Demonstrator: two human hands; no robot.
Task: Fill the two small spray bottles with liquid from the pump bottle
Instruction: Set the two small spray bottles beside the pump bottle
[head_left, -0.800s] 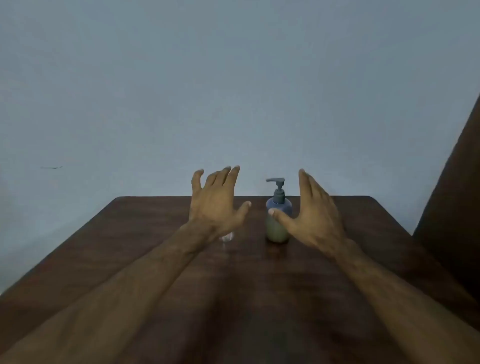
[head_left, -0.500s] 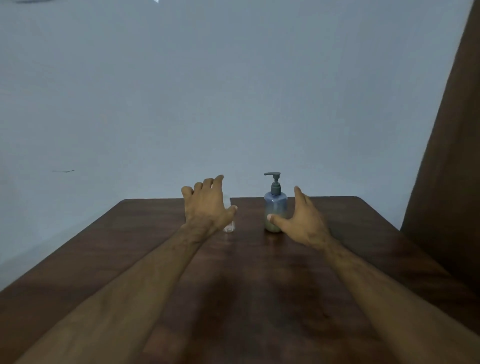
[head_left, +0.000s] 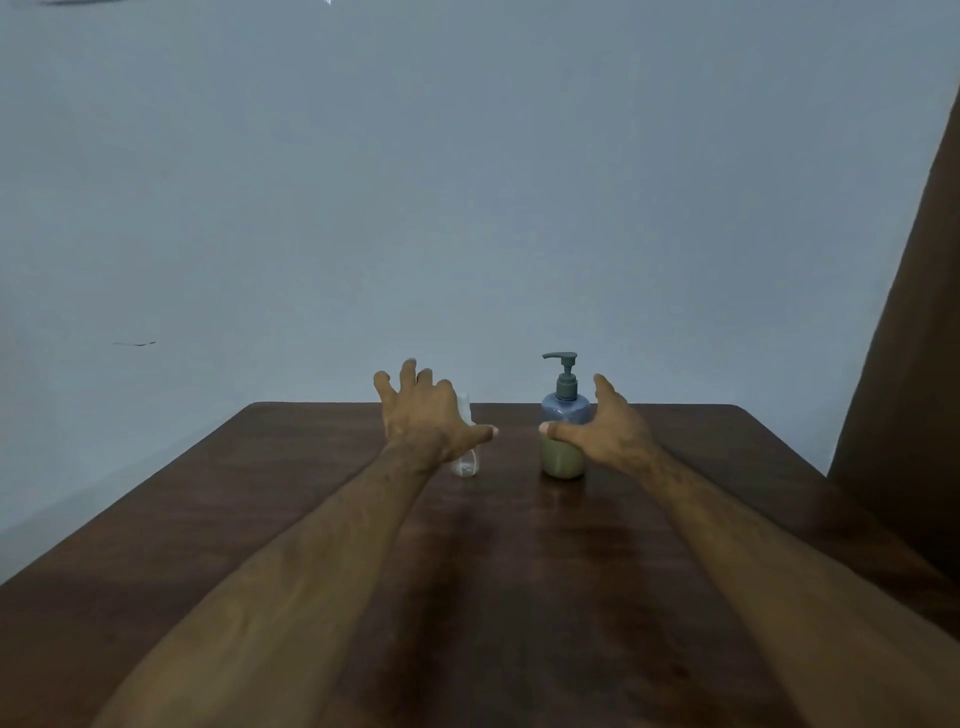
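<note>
A pump bottle with a dark pump head, bluish upper body and greenish liquid in its lower half stands upright near the far middle of the brown table. My right hand is spread beside its right flank, thumb across the front of it, not closed around it. A small clear spray bottle stands to the left, mostly hidden behind my left hand, whose fingers are spread over it. Only one small bottle shows.
A plain grey-blue wall rises right behind the table's far edge. A dark brown panel or curtain stands along the right side, close to the table's right edge.
Both hands have reached farther forward and lowered toward the bottles. The right thumb now lies across the pump bottle's front; the left hand covers the small bottle.
</note>
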